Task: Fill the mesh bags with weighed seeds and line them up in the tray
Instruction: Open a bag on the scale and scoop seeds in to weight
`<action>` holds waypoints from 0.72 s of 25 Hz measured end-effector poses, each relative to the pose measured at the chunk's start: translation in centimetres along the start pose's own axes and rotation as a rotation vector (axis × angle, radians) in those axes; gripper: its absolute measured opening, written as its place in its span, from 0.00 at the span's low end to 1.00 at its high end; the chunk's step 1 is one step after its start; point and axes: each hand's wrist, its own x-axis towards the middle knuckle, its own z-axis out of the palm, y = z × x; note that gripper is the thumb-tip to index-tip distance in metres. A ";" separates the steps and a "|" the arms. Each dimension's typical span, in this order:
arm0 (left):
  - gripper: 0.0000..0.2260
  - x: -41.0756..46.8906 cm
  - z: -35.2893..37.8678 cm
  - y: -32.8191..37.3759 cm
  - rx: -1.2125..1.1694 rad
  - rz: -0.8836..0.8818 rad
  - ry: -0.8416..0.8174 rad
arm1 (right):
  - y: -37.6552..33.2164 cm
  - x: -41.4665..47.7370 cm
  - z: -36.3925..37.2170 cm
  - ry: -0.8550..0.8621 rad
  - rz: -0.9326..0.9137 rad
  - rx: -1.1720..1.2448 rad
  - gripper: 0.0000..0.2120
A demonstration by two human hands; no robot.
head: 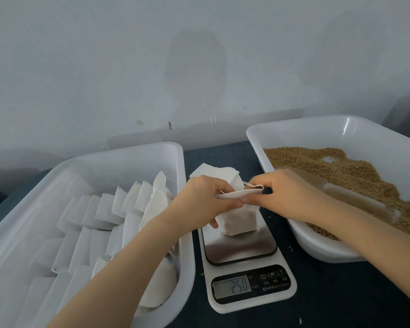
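A seed-filled mesh bag [240, 221] is stood on a digital kitchen scale [252, 301], on which 25.0 is displayed. Its top edge is pinched by the left hand [206, 200] and the right hand [285, 195]. White filled bags [109, 207] are lined up in the left tray [128, 150]. Seeds [317, 162] and a clear scoop [355, 197] are held in the right tray [294, 125] on the dark desk [341, 292].

Only two bare forearms and bare hands in view: left hand [206, 200], slim-wristed, on a left forearm [128, 256] uncovered right down to the bottom edge; right hand [287, 195] on a right forearm [365, 233] uncovered out to the right edge; fingers slender, knuckles smooth; nails too small and blurred to tell
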 end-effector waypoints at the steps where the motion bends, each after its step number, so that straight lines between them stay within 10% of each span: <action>1: 0.04 0.0 0.0 0.0 -0.002 0.002 0.001 | 0.0 0.0 0.0 0.003 0.002 -0.002 0.12; 18: 0.03 0.1 0.1 -0.1 0.005 0.015 -0.004 | 0.2 0.1 0.2 0.000 -0.010 0.023 0.16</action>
